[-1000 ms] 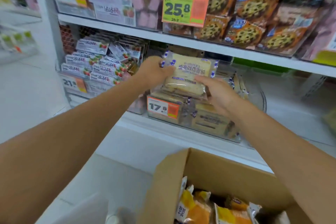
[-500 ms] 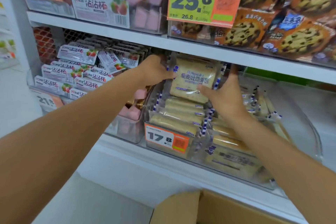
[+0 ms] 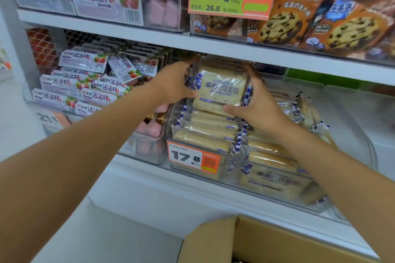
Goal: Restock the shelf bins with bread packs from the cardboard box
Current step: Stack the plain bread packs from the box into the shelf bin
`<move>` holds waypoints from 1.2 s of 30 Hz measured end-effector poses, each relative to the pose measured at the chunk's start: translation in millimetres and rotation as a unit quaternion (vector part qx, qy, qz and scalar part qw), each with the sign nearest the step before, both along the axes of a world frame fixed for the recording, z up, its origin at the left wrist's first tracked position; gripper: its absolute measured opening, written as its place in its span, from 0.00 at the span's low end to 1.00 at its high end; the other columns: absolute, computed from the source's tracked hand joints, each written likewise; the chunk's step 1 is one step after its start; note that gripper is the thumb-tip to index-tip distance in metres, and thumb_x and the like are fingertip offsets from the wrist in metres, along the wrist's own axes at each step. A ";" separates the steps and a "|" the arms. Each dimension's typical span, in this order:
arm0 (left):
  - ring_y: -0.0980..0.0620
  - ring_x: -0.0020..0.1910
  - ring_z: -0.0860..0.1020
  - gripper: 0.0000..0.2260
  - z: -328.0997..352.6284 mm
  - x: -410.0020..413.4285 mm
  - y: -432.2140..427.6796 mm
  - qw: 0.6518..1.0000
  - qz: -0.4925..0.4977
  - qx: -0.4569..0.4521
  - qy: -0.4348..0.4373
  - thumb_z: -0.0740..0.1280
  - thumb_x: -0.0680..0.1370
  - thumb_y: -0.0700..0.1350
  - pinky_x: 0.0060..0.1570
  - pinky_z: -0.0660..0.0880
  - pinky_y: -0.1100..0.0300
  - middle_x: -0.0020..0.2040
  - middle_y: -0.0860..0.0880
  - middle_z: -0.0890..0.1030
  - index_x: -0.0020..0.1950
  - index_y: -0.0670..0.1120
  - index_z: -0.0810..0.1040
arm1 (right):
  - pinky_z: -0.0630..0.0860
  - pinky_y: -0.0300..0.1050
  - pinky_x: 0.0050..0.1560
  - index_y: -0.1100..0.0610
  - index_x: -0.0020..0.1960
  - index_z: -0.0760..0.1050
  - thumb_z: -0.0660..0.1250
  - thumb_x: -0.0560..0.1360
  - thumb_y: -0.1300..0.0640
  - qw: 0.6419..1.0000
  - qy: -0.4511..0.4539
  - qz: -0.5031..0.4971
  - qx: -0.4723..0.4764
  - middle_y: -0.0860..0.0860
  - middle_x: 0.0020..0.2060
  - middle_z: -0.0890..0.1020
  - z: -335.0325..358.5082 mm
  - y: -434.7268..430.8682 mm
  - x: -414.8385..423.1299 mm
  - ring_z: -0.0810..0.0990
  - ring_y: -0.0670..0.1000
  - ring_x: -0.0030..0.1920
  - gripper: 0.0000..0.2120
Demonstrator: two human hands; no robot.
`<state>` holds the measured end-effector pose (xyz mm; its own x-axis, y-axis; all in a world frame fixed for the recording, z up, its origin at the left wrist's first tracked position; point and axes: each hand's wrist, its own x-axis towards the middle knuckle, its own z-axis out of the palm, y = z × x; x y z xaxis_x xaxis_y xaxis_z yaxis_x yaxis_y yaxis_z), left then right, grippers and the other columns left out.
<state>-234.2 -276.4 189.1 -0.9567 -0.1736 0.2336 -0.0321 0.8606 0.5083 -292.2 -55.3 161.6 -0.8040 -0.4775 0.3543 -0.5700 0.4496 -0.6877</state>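
At the rear of the clear bin (image 3: 229,170), under the edge of the upper shelf (image 3: 235,49), left hand (image 3: 171,85) and right hand (image 3: 257,105) each gripped a side of the upright bread pack (image 3: 220,88), which, if let go unseated, looked liable to tip forward onto the packed row (image 3: 205,132).

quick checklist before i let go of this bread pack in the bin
1. Grip: left hand holds the pack at its left edge, right hand at its right edge. ok
2. Right bin: stocked packs match. ok
3. Pack turned face-out. ok
4. Room behind the pack: hidden. cannot tell
5. Gap under the shelf: pack top sits close beneath. cannot tell
6. Stock in the box: only its rim shows. cannot tell
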 end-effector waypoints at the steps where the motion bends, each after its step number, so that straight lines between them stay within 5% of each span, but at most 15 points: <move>1: 0.44 0.64 0.73 0.41 0.6 2.0 1.7 1.000 0.009 -0.008 -0.001 0.76 0.72 0.48 0.64 0.72 0.50 0.67 0.44 0.74 0.79 0.51 0.58 | 0.62 0.39 0.65 0.43 0.78 0.46 0.79 0.65 0.49 1.000 -0.013 0.002 -0.001 0.47 0.76 0.58 -0.1 2.1 1.5 0.62 0.48 0.73 0.54; 5: 0.39 0.64 0.71 0.34 -2.6 16.2 10.4 0.997 0.064 -0.030 0.013 0.77 0.71 0.51 0.62 0.72 0.43 0.64 0.41 0.75 0.72 0.45 0.67 | 0.62 0.40 0.68 0.45 0.79 0.46 0.78 0.66 0.48 0.999 -0.039 -0.021 -0.015 0.48 0.75 0.59 3.7 14.5 14.4 0.62 0.48 0.72 0.54; 8: 0.39 0.54 0.75 0.13 -10.8 39.8 26.0 0.987 0.076 -0.100 0.102 0.74 0.72 0.49 0.48 0.75 0.47 0.52 0.42 0.78 0.51 0.49 0.73 | 0.60 0.40 0.69 0.47 0.78 0.53 0.76 0.70 0.51 0.998 0.012 -0.058 0.011 0.50 0.73 0.62 4.2 30.0 33.2 0.62 0.50 0.72 0.45; 10: 0.42 0.48 0.76 0.08 -16.8 61.5 42.7 0.977 0.089 -0.123 0.150 0.71 0.72 0.46 0.40 0.72 0.53 0.45 0.47 0.78 0.43 0.49 0.72 | 0.58 0.37 0.67 0.49 0.77 0.57 0.74 0.71 0.54 0.996 0.034 -0.074 0.029 0.51 0.71 0.64 0.6 43.4 51.4 0.64 0.49 0.70 0.40; 14: 0.51 0.37 0.76 0.05 -39.6 107.9 92.6 0.988 0.092 0.090 0.085 0.70 0.74 0.42 0.37 0.75 0.57 0.38 0.54 0.77 0.45 0.49 0.76 | 0.73 0.42 0.53 0.54 0.59 0.76 0.70 0.73 0.58 0.987 0.103 -0.095 0.076 0.51 0.53 0.77 -7.3 82.0 88.1 0.76 0.50 0.53 0.15; 17: 0.52 0.35 0.75 0.06 -67.8 137.4 134.6 0.988 0.073 0.134 0.008 0.71 0.73 0.42 0.38 0.74 0.56 0.34 0.52 0.79 0.40 0.49 0.75 | 0.77 0.49 0.42 0.55 0.42 0.78 0.68 0.72 0.62 0.986 0.113 -0.072 0.095 0.49 0.36 0.79 -27.7 119.3 121.9 0.77 0.51 0.38 0.03; 23: 0.56 0.47 0.78 0.05 -136.8 181.8 226.3 0.973 -0.001 0.164 -0.161 0.72 0.75 0.49 0.46 0.72 0.64 0.47 0.53 0.81 0.47 0.48 0.80 | 0.70 0.39 0.45 0.48 0.48 0.77 0.67 0.76 0.57 0.964 -0.131 -0.040 0.229 0.39 0.39 0.76 -109.7 223.4 192.2 0.76 0.43 0.42 0.04; 28: 0.55 0.47 0.78 0.08 -190.4 194.9 278.6 0.955 -0.030 0.159 -0.249 0.71 0.77 0.47 0.47 0.73 0.62 0.49 0.51 0.81 0.53 0.45 0.81 | 0.63 0.34 0.44 0.53 0.54 0.79 0.68 0.77 0.56 0.911 -0.270 -0.052 0.306 0.47 0.51 0.81 -183.4 311.2 230.9 0.78 0.47 0.52 0.07; 33: 0.55 0.50 0.78 0.06 -235.4 202.3 306.9 0.934 -0.041 0.138 -0.326 0.70 0.77 0.48 0.50 0.76 0.58 0.49 0.52 0.81 0.51 0.47 0.81 | 0.75 0.44 0.54 0.58 0.54 0.79 0.66 0.76 0.59 0.861 -0.398 -0.072 0.308 0.54 0.51 0.81 -245.9 368.4 254.7 0.79 0.53 0.55 0.08; 36: 0.55 0.55 0.76 0.07 -254.2 209.1 314.6 0.919 -0.056 0.144 -0.363 0.69 0.78 0.47 0.50 0.72 0.60 0.54 0.51 0.79 0.54 0.46 0.81 | 0.72 0.47 0.50 0.56 0.47 0.73 0.68 0.76 0.56 0.840 -0.449 -0.083 0.292 0.52 0.42 0.74 -270.3 372.3 264.4 0.76 0.55 0.49 0.05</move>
